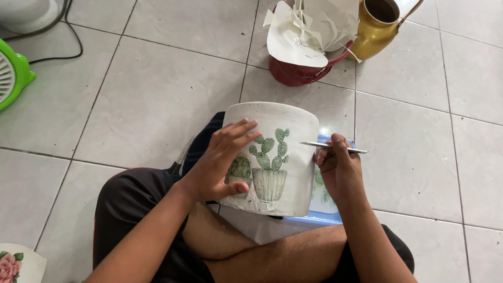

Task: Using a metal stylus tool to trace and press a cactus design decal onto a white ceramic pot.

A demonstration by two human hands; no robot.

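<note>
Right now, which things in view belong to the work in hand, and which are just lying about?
In hand:
- white pot with cactus picture, on the lap
- left hand, flat on the pot
- right hand, holding a thin metal tool

Lying about:
- red pot stuffed with paper scraps
- gold jug
- green fan
- rose picture

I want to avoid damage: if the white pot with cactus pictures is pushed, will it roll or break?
The white pot lies on its side on the lap, so its round wall could probably roll. It looks rigid, perhaps ceramic or cement, so likely breakable on the tiled floor.
</note>
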